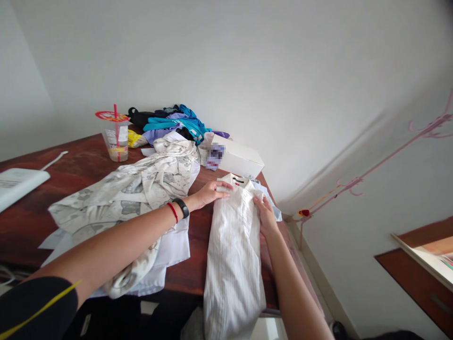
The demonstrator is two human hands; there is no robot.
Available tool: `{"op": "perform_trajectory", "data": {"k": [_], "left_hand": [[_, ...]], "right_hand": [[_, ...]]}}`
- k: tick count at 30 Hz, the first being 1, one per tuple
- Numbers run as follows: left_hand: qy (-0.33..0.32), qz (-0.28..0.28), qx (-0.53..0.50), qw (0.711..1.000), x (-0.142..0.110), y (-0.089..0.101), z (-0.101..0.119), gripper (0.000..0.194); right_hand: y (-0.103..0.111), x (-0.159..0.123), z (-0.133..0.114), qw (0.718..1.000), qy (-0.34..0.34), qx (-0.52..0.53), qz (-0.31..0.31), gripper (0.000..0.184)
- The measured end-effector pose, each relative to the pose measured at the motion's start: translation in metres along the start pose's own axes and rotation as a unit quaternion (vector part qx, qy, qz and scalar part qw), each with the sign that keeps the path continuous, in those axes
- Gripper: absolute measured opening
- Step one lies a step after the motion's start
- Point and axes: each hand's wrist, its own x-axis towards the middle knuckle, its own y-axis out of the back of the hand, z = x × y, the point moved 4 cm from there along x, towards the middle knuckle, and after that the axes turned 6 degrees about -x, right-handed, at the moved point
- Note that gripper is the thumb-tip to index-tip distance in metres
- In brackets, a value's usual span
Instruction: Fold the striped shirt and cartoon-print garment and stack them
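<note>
A white striped shirt (233,245), folded long and narrow, lies on the table with its collar toward the wall and its lower end hanging past the front edge. At the shirt's left shoulder, my left hand (208,193) has its fingers and thumb closed on the cloth beside the collar. My right hand (267,217) pinches the opposite shoulder edge. Some light blue cloth (274,208) shows under the shirt at the right. To the left of it lies a loose pile with a white and grey patterned garment (130,189) over white cloth (177,245).
A plastic cup with a straw (118,141) stands on the dark wooden table (81,151). Behind are heaped coloured clothes (177,125) and a white box (240,158). A white device (21,186) sits far left. At the right stands a pink coat rack (350,183).
</note>
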Motion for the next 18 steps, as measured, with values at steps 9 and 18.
{"op": "perform_trajectory", "data": {"k": [9, 18], "left_hand": [[0.017, 0.025, -0.046, 0.998, 0.004, 0.004, -0.010, 0.029], [0.025, 0.027, -0.080, 0.996, 0.006, 0.005, -0.015, 0.031]], "right_hand": [[-0.006, -0.004, -0.008, 0.998, -0.009, 0.054, -0.030, 0.041], [-0.006, -0.004, 0.005, 0.992, -0.080, 0.079, -0.052, 0.041]]}}
